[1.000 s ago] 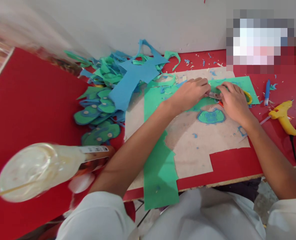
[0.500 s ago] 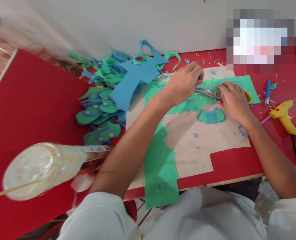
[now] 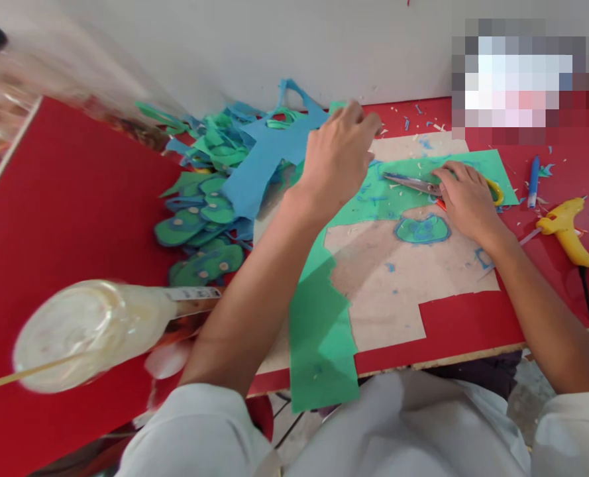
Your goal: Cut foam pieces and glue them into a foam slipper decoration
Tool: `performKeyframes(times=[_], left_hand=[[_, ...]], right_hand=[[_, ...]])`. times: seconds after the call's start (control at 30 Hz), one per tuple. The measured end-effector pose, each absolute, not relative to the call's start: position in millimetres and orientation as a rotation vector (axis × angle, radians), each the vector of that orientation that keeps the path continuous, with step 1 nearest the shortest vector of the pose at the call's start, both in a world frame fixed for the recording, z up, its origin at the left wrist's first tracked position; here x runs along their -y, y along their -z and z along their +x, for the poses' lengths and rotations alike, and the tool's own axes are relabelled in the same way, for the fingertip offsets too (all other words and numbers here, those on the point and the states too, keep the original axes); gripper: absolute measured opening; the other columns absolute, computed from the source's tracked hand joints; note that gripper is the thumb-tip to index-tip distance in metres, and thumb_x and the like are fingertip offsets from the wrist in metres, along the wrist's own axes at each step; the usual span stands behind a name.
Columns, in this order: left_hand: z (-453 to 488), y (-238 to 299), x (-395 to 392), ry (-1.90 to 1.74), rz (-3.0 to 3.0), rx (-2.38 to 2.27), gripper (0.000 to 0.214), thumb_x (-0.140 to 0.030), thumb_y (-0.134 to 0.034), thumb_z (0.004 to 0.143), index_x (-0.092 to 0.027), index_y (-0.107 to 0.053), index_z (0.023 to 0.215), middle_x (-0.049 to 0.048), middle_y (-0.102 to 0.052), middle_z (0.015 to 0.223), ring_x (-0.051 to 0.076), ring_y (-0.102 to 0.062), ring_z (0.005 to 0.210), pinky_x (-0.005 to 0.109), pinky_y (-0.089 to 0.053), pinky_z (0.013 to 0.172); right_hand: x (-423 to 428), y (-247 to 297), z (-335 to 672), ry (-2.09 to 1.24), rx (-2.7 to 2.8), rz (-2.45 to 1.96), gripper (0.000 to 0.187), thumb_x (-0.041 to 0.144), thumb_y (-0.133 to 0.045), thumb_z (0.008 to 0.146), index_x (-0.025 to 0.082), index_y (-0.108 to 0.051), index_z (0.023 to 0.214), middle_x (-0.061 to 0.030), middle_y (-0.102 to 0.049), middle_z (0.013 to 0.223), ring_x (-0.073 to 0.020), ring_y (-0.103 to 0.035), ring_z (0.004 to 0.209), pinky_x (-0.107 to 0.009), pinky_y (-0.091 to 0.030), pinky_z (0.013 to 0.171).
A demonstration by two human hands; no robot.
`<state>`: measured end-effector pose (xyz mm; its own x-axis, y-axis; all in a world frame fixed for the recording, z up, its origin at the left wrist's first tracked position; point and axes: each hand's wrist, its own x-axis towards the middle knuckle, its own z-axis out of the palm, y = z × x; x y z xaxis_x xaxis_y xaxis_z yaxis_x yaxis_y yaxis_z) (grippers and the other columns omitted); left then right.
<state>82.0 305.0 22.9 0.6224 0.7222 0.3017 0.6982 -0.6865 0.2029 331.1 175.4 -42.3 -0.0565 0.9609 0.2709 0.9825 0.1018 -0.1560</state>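
My left hand [image 3: 341,156] is raised over the upper left of the green sheet [image 3: 324,331], its fingers bent but apart, with nothing visible in them. My right hand [image 3: 466,195] lies over the handles of a pair of scissors [image 3: 416,183], its fingers curled down on them. The metal blades point left across the green sheet, and a yellow handle loop shows beyond the hand. Below the scissors lies a small green cut-out with a blue edge [image 3: 422,229] on brown paper [image 3: 383,318].
Blue and green offcuts [image 3: 269,156] heap at the left, with layered green-and-blue cut-outs [image 3: 199,218] below. A plastic cup with a straw [image 3: 95,331] stands nearer left. At the right lie a blue marker [image 3: 533,182] and a yellow glue gun [image 3: 567,228] with a cord.
My left hand has lifted away from the scissor tips and moved left, its fingers loosening. My right hand and the scissors have stayed in place.
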Motion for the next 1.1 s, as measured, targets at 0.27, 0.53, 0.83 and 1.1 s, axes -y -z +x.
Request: performKeyframes(times=[0.27, 0.53, 0.83, 1.1], left_hand=[[104.3, -15.4, -289.8, -0.264, 2.909, -0.917, 0.026, -0.015, -0.058, 0.102, -0.025, -0.076, 0.117, 0.0106, -0.072, 0.127, 0.031, -0.069, 0.120, 0.040, -0.055, 0.088], [114.4, 0.9, -284.3, -0.262, 2.968, -0.885, 0.024, -0.014, -0.055, 0.106, -0.022, -0.077, 0.112, 0.0098, -0.075, 0.121, 0.026, -0.070, 0.113, 0.036, -0.051, 0.084], [113.8, 5.6, -287.3, -0.269, 3.029, -0.845, 0.020, -0.016, -0.059, 0.108, -0.019, -0.078, 0.109, 0.0097, -0.076, 0.117, 0.026, -0.072, 0.109, 0.037, -0.049, 0.083], [113.7, 12.0, -288.6, -0.368, 3.118, -0.805, 0.023, -0.013, -0.054, 0.110, -0.018, -0.077, 0.110, 0.0120, -0.077, 0.116, 0.030, -0.073, 0.111, 0.042, -0.050, 0.086]], right_hand=[[-175.0, 40.0, 331.2, 0.053, 2.070, -1.908, 0.048, 0.020, -0.039, 0.111, 0.023, -0.066, 0.151, -0.0193, -0.066, 0.154, -0.0414, -0.059, 0.141, -0.062, -0.049, 0.115], [-173.5, 38.3, 330.5, 0.058, 2.079, -1.898, 0.047, 0.020, -0.038, 0.112, 0.022, -0.067, 0.149, -0.0198, -0.066, 0.152, -0.0409, -0.060, 0.138, -0.060, -0.049, 0.115], [-174.3, 41.2, 332.3, 0.086, 2.098, -1.894, 0.047, 0.020, -0.039, 0.112, 0.021, -0.065, 0.152, -0.0197, -0.066, 0.152, -0.0412, -0.060, 0.138, -0.060, -0.049, 0.114], [-174.7, 43.4, 333.4, 0.089, 2.086, -1.864, 0.046, 0.019, -0.041, 0.112, 0.022, -0.065, 0.151, -0.0192, -0.066, 0.151, -0.0409, -0.061, 0.137, -0.060, -0.050, 0.113]])
